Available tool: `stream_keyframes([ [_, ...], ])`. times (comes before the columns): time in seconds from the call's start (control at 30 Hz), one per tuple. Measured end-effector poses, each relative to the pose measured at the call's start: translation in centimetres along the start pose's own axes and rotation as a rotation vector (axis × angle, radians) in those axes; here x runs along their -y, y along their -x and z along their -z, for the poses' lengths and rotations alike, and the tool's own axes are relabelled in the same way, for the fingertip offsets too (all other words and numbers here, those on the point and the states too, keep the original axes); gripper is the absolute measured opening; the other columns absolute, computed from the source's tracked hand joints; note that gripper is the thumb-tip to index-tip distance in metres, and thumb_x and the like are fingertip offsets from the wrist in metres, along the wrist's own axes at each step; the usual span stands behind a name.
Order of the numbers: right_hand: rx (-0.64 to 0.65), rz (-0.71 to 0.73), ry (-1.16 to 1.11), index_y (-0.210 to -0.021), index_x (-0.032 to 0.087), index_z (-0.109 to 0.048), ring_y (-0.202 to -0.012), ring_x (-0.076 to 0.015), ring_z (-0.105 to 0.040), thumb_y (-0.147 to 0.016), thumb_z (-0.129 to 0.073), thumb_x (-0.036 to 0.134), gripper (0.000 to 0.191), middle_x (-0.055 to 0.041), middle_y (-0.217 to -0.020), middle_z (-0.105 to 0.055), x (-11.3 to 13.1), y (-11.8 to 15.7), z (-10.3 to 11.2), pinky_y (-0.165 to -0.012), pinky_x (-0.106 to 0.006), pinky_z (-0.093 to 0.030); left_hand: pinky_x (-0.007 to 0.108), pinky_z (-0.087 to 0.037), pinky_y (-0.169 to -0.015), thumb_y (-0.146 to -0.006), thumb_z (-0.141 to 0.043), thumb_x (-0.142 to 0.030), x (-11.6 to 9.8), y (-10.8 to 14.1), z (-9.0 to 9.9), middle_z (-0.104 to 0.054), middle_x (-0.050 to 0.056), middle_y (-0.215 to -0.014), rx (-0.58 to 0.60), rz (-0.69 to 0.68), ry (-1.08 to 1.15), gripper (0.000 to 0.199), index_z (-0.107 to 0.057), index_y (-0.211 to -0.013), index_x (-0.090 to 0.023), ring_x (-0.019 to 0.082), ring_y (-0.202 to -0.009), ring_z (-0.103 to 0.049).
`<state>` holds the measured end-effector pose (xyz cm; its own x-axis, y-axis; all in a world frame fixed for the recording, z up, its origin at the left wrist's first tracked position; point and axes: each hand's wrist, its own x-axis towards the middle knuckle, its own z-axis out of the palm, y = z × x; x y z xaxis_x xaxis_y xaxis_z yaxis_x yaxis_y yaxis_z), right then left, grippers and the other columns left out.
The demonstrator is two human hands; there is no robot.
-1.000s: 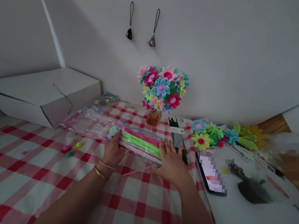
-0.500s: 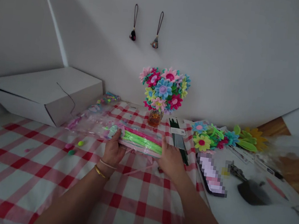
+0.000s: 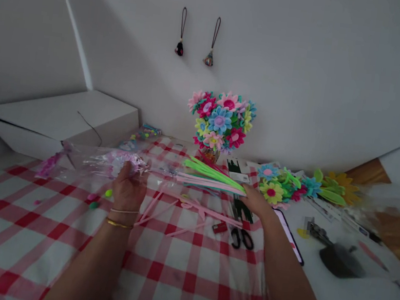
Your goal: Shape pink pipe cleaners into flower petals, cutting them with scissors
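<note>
My left hand [image 3: 128, 190] is closed on a crinkled clear plastic bag [image 3: 90, 157], with pale and purple contents bunched near the thumb. My right hand [image 3: 256, 202] grips one end of a bundle of pipe cleaners [image 3: 215, 172] in bright green, pink and white. Their far ends point left, close to the bag's right end; whether any still touch it I cannot tell. Below the bundle, loose pink pipe cleaners [image 3: 210, 212], some bent into a shape, lie on the checked cloth [image 3: 170, 264]. Black-handled scissors [image 3: 243, 238] and a small red item [image 3: 220, 227] rest under my right wrist.
Behind the bundle stands a vase of fuzzy flowers [image 3: 220, 121] against the wall. A white box [image 3: 61, 112] sits at left, with small pom-poms [image 3: 94, 205] before it. To the right are more fuzzy flowers [image 3: 271, 191], a phone [image 3: 289, 238] and a dark tool [image 3: 340, 259].
My right hand has moved right, drawing the pipe cleaners out of the bag. My left hand has shifted left with the bag. The scissors and pink pieces beneath now show more.
</note>
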<state>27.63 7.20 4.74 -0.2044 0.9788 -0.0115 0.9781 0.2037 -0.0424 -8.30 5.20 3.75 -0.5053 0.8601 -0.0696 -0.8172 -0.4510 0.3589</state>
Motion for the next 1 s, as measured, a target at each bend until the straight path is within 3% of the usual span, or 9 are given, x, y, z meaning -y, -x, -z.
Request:
stream_keyframes([
  [0.17, -0.007, -0.027, 0.014, -0.108, 0.013, -0.049, -0.094, -0.0227, -0.056, -0.077, -0.045, 0.018, 0.032, -0.0133, -0.106, -0.059, 1.2, -1.9, -0.4, -0.074, -0.027, -0.039, 0.035, -0.046, -0.088, -0.078, -0.045, -0.011, -0.3, 0.8, -0.3, -0.062, -0.002, -0.066, -0.005, 0.068, 0.031, 0.019, -0.055, -0.064, -0.018, 0.009, -0.070, -0.060],
  [0.4, -0.013, -0.015, 0.016, -0.110, 0.012, -0.050, -0.096, -0.0238, -0.055, -0.077, -0.050, 0.023, 0.034, -0.0152, -0.105, -0.060, 5.9, -4.5, -2.3, -0.078, -0.030, -0.038, 0.029, -0.049, -0.079, -0.076, -0.047, -0.014, 0.6, 2.0, -0.1, -0.063, -0.001, -0.063, 0.014, 0.161, 0.062, 0.014, -0.057, -0.067, -0.018, 0.009, -0.064, -0.061],
  [0.6, -0.058, 0.026, -0.038, -0.124, 0.016, -0.039, -0.113, -0.0294, -0.043, -0.063, -0.066, 0.037, 0.070, -0.0149, -0.123, -0.048, 6.0, -3.9, -2.2, -0.092, -0.041, -0.030, 0.030, -0.051, -0.071, -0.076, -0.053, -0.019, 3.2, 3.4, -0.1, -0.066, 0.004, -0.075, 0.028, 0.376, -0.085, 0.009, -0.062, -0.075, -0.015, 0.014, -0.070, -0.063],
  [0.67, -0.072, 0.075, -0.225, -0.117, 0.016, -0.048, -0.113, -0.0277, -0.044, -0.065, -0.065, 0.038, 0.059, -0.0129, -0.122, -0.050, 5.6, -3.2, -1.4, -0.093, -0.040, -0.030, 0.030, -0.051, -0.070, -0.075, -0.054, -0.015, 3.8, 3.8, -0.1, -0.066, 0.003, -0.074, 0.011, 0.408, -0.134, 0.008, -0.061, -0.075, -0.014, 0.014, -0.069, -0.063],
  [0.73, -0.098, 0.077, -0.571, -0.108, 0.015, -0.054, -0.104, -0.0225, -0.052, -0.077, -0.050, 0.042, 0.041, -0.0122, -0.113, -0.057, 5.7, -2.2, -0.4, -0.089, -0.036, -0.037, 0.030, -0.051, -0.067, -0.072, -0.057, -0.012, 4.3, 4.2, 0.0, -0.065, 0.002, -0.071, 0.024, 0.423, -0.182, 0.005, -0.061, -0.074, -0.014, 0.014, -0.066, -0.062],
  [0.77, -0.098, 0.046, -0.775, -0.107, 0.013, -0.054, -0.097, -0.0207, -0.056, -0.082, -0.041, 0.046, 0.042, -0.0126, -0.107, -0.060, 6.0, -1.7, 0.0, -0.084, -0.035, -0.041, 0.030, -0.051, -0.065, -0.070, -0.059, -0.011, 4.5, 4.4, 0.0, -0.064, 0.002, -0.069, 0.042, 0.427, -0.212, 0.005, -0.060, -0.074, -0.014, 0.014, -0.065, -0.062],
  [0.87, 0.157, 0.029, -1.278, -0.109, 0.010, -0.052, -0.082, -0.0197, -0.062, -0.086, -0.025, 0.053, 0.055, -0.0147, -0.096, -0.064, 7.8, 0.0, 0.9, -0.069, -0.033, -0.048, 0.027, -0.049, -0.061, -0.063, -0.066, -0.011, 5.0, 5.3, 0.1, -0.063, 0.000, -0.069, 0.124, 0.411, -0.317, 0.014, -0.059, -0.075, -0.014, 0.013, -0.063, -0.060],
  [0.9, 0.236, 0.020, -1.346, -0.107, 0.010, -0.053, -0.076, -0.0189, -0.063, -0.084, -0.029, 0.054, 0.055, -0.0140, -0.091, -0.065, 8.6, 0.5, 1.1, -0.065, -0.032, -0.049, 0.026, -0.049, -0.059, -0.061, -0.068, -0.012, 5.2, 5.7, 0.1, -0.062, 0.000, -0.069, 0.155, 0.396, -0.345, 0.018, -0.059, -0.076, -0.015, 0.012, -0.062, -0.060],
  [1.0, 0.320, 0.055, -1.340, -0.102, 0.014, -0.056, -0.062, -0.0129, -0.061, -0.071, -0.061, 0.044, 0.044, -0.0051, -0.077, -0.065, 10.8, 1.5, 1.2, -0.053, -0.023, -0.047, 0.023, -0.046, -0.054, -0.060, -0.070, -0.014, 5.7, 6.4, 0.2, -0.061, -0.001, -0.070, 0.244, 0.359, -0.402, 0.025, -0.057, -0.082, -0.016, 0.011, -0.059, -0.057],
])
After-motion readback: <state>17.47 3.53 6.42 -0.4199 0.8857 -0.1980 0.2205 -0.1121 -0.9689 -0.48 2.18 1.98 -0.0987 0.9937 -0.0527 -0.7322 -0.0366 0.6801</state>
